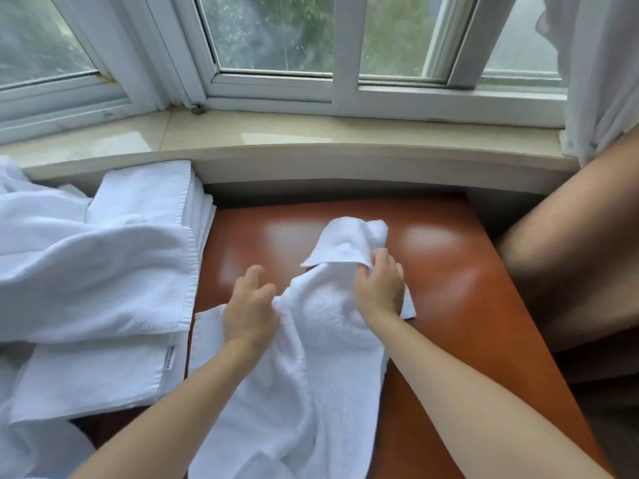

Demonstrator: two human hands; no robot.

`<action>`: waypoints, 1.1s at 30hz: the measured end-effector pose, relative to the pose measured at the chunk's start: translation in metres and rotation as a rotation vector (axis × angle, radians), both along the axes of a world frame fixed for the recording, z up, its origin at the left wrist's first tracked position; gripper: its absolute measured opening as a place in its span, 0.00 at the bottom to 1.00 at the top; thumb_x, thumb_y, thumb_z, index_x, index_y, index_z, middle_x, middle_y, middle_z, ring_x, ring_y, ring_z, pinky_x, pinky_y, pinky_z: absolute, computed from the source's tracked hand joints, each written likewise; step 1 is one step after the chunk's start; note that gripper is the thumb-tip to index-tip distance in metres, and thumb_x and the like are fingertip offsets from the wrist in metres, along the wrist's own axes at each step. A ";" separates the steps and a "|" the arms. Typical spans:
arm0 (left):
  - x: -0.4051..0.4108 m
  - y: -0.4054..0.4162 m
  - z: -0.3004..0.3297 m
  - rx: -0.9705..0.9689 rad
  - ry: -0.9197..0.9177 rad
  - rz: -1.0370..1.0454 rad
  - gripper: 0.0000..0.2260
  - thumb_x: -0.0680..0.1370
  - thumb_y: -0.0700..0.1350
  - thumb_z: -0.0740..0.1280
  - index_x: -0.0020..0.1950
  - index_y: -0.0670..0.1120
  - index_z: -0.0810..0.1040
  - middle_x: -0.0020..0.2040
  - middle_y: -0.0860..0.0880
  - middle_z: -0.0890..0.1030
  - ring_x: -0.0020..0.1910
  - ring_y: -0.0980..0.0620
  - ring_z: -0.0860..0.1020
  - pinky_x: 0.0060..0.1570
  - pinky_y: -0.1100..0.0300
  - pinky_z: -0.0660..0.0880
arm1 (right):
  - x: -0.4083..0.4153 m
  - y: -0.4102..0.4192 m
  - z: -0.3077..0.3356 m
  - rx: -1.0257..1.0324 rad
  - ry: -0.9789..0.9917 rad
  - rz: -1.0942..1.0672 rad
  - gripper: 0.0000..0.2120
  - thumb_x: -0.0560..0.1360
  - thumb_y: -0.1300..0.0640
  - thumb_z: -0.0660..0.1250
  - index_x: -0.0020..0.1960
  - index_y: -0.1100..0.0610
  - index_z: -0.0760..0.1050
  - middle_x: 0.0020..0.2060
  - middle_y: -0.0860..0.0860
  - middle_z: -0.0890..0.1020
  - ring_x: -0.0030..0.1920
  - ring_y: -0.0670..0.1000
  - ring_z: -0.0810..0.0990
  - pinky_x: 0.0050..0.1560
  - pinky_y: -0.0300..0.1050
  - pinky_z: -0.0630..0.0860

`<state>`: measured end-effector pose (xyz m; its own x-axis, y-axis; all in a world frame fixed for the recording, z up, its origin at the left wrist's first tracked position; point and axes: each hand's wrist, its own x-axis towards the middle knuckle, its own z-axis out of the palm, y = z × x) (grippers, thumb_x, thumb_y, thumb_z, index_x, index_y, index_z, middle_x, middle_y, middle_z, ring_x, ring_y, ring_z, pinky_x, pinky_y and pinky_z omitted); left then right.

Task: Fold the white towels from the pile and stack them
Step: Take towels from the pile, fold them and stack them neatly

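At the bottom of the frame, two bare forearms are seen reaching up over a reddish-brown table point(466, 305). A crumpled white towel point(311, 368) is spread lengthwise across the table from the lower edge to the centre, its far end doubled back on itself. The left hand point(249, 305) is laid on the towel's left edge, its fingers spread and loosely bent above the cloth; whether anything is pinched cannot be told. The right hand point(378, 288) is closed on the folded-over far part, cloth gripped between curled fingers and thumb. At the left of the frame, folded white towels point(103, 305) are stacked, partly covered by loose ones. Beyond, a pale stone windowsill point(276, 133) and window point(276, 39) are seen, with a white curtain point(601, 63) at upper right.
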<state>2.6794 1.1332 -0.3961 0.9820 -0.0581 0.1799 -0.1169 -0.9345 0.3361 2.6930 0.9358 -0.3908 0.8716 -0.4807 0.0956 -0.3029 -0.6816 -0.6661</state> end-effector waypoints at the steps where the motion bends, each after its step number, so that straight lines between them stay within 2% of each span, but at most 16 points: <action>1: -0.006 0.007 0.004 -0.010 -0.081 -0.047 0.10 0.64 0.25 0.67 0.33 0.39 0.75 0.62 0.42 0.77 0.54 0.42 0.78 0.29 0.53 0.75 | 0.003 -0.001 0.003 -0.058 -0.062 -0.054 0.04 0.76 0.59 0.61 0.42 0.58 0.68 0.41 0.55 0.77 0.47 0.59 0.72 0.45 0.49 0.64; 3: -0.022 0.020 0.004 0.040 -0.114 -0.205 0.15 0.62 0.23 0.67 0.40 0.41 0.75 0.63 0.42 0.79 0.54 0.43 0.80 0.29 0.54 0.77 | 0.004 -0.005 0.003 -0.065 -0.119 -0.179 0.06 0.76 0.56 0.62 0.44 0.59 0.72 0.42 0.56 0.79 0.49 0.60 0.73 0.49 0.50 0.65; 5: -0.040 0.026 0.003 0.155 0.193 -0.278 0.19 0.68 0.30 0.64 0.52 0.49 0.71 0.54 0.46 0.82 0.49 0.43 0.81 0.35 0.54 0.75 | -0.003 -0.010 -0.003 0.148 -0.057 -0.343 0.11 0.78 0.53 0.59 0.48 0.61 0.72 0.46 0.59 0.79 0.52 0.62 0.76 0.53 0.52 0.71; 7: -0.047 0.025 0.004 0.265 0.508 -0.241 0.11 0.72 0.38 0.59 0.49 0.52 0.70 0.42 0.51 0.79 0.45 0.44 0.79 0.37 0.55 0.70 | -0.012 -0.016 -0.012 0.409 0.130 -0.539 0.13 0.80 0.52 0.57 0.56 0.62 0.71 0.54 0.62 0.79 0.55 0.65 0.77 0.55 0.54 0.73; 9: -0.038 0.018 0.011 0.259 0.619 -0.204 0.05 0.72 0.45 0.58 0.37 0.49 0.70 0.32 0.52 0.75 0.37 0.49 0.77 0.32 0.58 0.67 | -0.022 -0.020 -0.021 0.497 0.302 -0.580 0.13 0.79 0.57 0.59 0.60 0.63 0.67 0.58 0.65 0.77 0.57 0.66 0.77 0.57 0.56 0.74; 12: -0.017 0.000 0.013 0.020 0.690 -0.088 0.14 0.75 0.52 0.58 0.31 0.47 0.71 0.29 0.51 0.78 0.29 0.51 0.75 0.29 0.61 0.68 | -0.036 -0.024 -0.027 0.430 0.466 -0.404 0.14 0.77 0.60 0.59 0.61 0.60 0.63 0.56 0.62 0.78 0.53 0.64 0.79 0.54 0.58 0.77; 15: 0.000 -0.015 0.005 -0.246 0.589 0.101 0.06 0.77 0.47 0.64 0.49 0.48 0.77 0.47 0.49 0.80 0.45 0.48 0.77 0.44 0.57 0.73 | -0.040 -0.025 -0.027 0.380 0.518 -0.262 0.19 0.77 0.55 0.61 0.66 0.56 0.64 0.60 0.57 0.77 0.56 0.62 0.78 0.54 0.51 0.76; 16: 0.002 -0.021 0.002 -0.320 0.611 0.169 0.11 0.76 0.47 0.66 0.57 0.47 0.76 0.52 0.48 0.80 0.49 0.48 0.77 0.48 0.57 0.74 | -0.039 -0.024 -0.026 0.373 0.500 -0.239 0.19 0.77 0.54 0.62 0.67 0.56 0.65 0.60 0.56 0.76 0.57 0.61 0.77 0.53 0.51 0.75; 17: 0.004 -0.025 -0.001 -0.416 0.650 0.227 0.17 0.75 0.47 0.68 0.63 0.46 0.74 0.54 0.48 0.79 0.50 0.48 0.78 0.48 0.58 0.75 | -0.038 -0.023 -0.026 0.378 0.470 -0.226 0.20 0.77 0.53 0.63 0.66 0.56 0.65 0.60 0.56 0.76 0.57 0.61 0.77 0.53 0.50 0.75; 19: 0.011 -0.033 -0.002 -0.661 0.839 0.309 0.23 0.74 0.46 0.70 0.68 0.45 0.71 0.48 0.48 0.79 0.38 0.51 0.78 0.35 0.62 0.74 | -0.035 -0.019 -0.025 0.421 0.410 -0.220 0.18 0.76 0.53 0.64 0.63 0.57 0.67 0.57 0.55 0.77 0.54 0.60 0.77 0.51 0.49 0.75; 21: 0.017 -0.038 0.003 -0.819 1.092 0.256 0.18 0.73 0.44 0.69 0.63 0.46 0.74 0.36 0.49 0.77 0.28 0.54 0.72 0.27 0.65 0.68 | -0.029 -0.015 -0.023 0.542 0.361 -0.208 0.16 0.75 0.53 0.64 0.59 0.59 0.70 0.53 0.55 0.79 0.49 0.58 0.78 0.48 0.47 0.75; 23: 0.021 -0.041 0.008 -0.860 1.282 0.187 0.01 0.73 0.41 0.67 0.43 0.47 0.77 0.27 0.52 0.71 0.23 0.56 0.67 0.24 0.65 0.63 | -0.022 -0.006 -0.019 0.804 0.356 -0.188 0.14 0.74 0.53 0.65 0.55 0.61 0.76 0.46 0.55 0.82 0.45 0.55 0.81 0.44 0.45 0.77; 25: 0.023 -0.041 0.009 -0.912 1.360 0.161 0.09 0.69 0.40 0.70 0.31 0.48 0.73 0.24 0.51 0.70 0.22 0.55 0.67 0.24 0.65 0.64 | -0.018 0.003 -0.013 1.001 0.406 -0.145 0.09 0.74 0.53 0.66 0.47 0.59 0.79 0.37 0.52 0.83 0.35 0.49 0.82 0.32 0.37 0.75; 27: 0.023 -0.044 0.011 -1.005 1.238 0.189 0.05 0.65 0.38 0.74 0.36 0.45 0.80 0.30 0.46 0.78 0.28 0.50 0.76 0.29 0.62 0.73 | -0.012 0.009 -0.010 1.022 0.352 -0.144 0.09 0.75 0.54 0.64 0.39 0.57 0.77 0.31 0.49 0.80 0.29 0.46 0.78 0.26 0.34 0.71; 30: 0.031 -0.042 0.016 -1.076 0.615 0.456 0.09 0.65 0.36 0.74 0.43 0.43 0.80 0.37 0.45 0.81 0.34 0.50 0.79 0.33 0.60 0.75 | 0.003 0.009 -0.003 0.842 0.080 -0.227 0.13 0.76 0.57 0.61 0.32 0.54 0.70 0.30 0.49 0.74 0.35 0.52 0.73 0.37 0.43 0.69; 33: 0.052 -0.028 0.034 -0.769 0.024 0.458 0.08 0.71 0.44 0.68 0.49 0.48 0.73 0.52 0.48 0.76 0.44 0.51 0.76 0.41 0.57 0.72 | 0.019 -0.002 0.010 0.686 -0.096 -0.412 0.09 0.77 0.54 0.60 0.40 0.56 0.74 0.36 0.50 0.77 0.40 0.54 0.74 0.42 0.44 0.67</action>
